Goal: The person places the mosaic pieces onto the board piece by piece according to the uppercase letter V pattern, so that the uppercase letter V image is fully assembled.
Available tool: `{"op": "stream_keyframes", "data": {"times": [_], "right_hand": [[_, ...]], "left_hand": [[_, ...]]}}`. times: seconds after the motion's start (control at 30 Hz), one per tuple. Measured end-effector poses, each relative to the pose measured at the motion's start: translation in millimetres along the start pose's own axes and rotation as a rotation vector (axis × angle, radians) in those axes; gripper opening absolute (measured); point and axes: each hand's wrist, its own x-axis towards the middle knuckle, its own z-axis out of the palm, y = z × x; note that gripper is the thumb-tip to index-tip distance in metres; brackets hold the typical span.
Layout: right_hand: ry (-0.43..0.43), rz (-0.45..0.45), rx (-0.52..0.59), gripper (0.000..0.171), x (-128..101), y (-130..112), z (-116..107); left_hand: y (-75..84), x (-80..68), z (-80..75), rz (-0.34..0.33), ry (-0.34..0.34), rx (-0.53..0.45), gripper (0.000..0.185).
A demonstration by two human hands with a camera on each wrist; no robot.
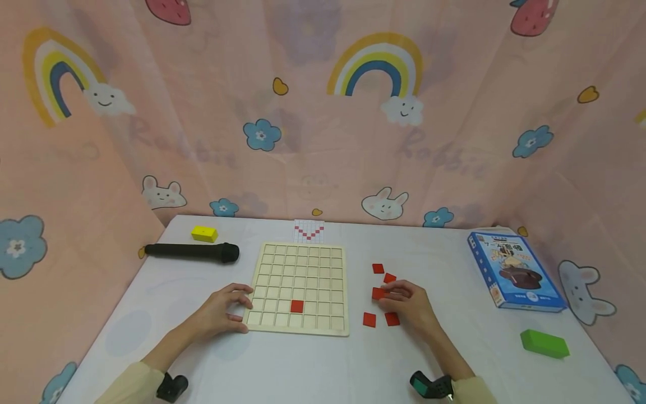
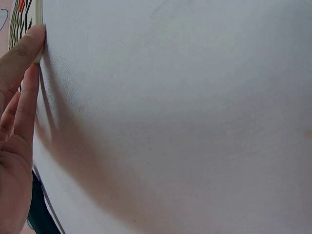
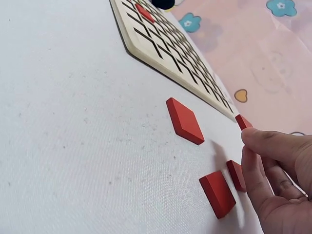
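Note:
A pale wooden grid board (image 1: 321,332) lies on the table with one red square tile (image 1: 296,306) in a lower cell. My left hand (image 1: 222,310) rests at the board's left edge, fingertips touching its side; the left wrist view shows this hand (image 2: 19,83) against the edge too. Right of the board, my right hand (image 1: 410,306) pinches a red tile (image 1: 378,293) between thumb and fingers. In the right wrist view that tile (image 3: 243,122) shows at the thumb tip, partly hidden. Several loose red tiles (image 3: 185,122) lie around and below this hand.
A small pattern card (image 1: 309,230) lies behind the board. At the left are a black microphone (image 1: 192,252) and a yellow block (image 1: 204,233). To the right stand a blue box (image 1: 517,272) and a green block (image 1: 545,343). A printed pink curtain (image 1: 323,163) surrounds the table.

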Motion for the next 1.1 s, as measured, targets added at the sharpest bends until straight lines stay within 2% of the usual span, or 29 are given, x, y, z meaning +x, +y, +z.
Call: {"op": "stream_keyframes", "data": {"times": [0.4, 0.63, 0.93, 1.1], "right_hand": [[-0.019, -0.03, 0.021, 0.03, 5.7, -15.8, 24.6], [-0.046, -0.045, 0.038, 0.029, 10.0, -20.8, 38.8], [-0.055, -0.068, 0.037, 0.028, 10.6, -24.8, 57.7], [-0.056, -0.066, 0.08, 0.027, 12.8, -26.2, 70.0]], "left_hand": [[2.1, 0.2, -0.7, -0.012, 0.005, -0.012, 0.037], [-0.8, 0.3, -0.9, 0.014, 0.006, -0.008, 0.036], [1.6, -0.2, -0.8, -0.002, -0.006, -0.031, 0.036], [1.5, 0.0, -0.7, -0.015, -0.004, -0.015, 0.036]]}}
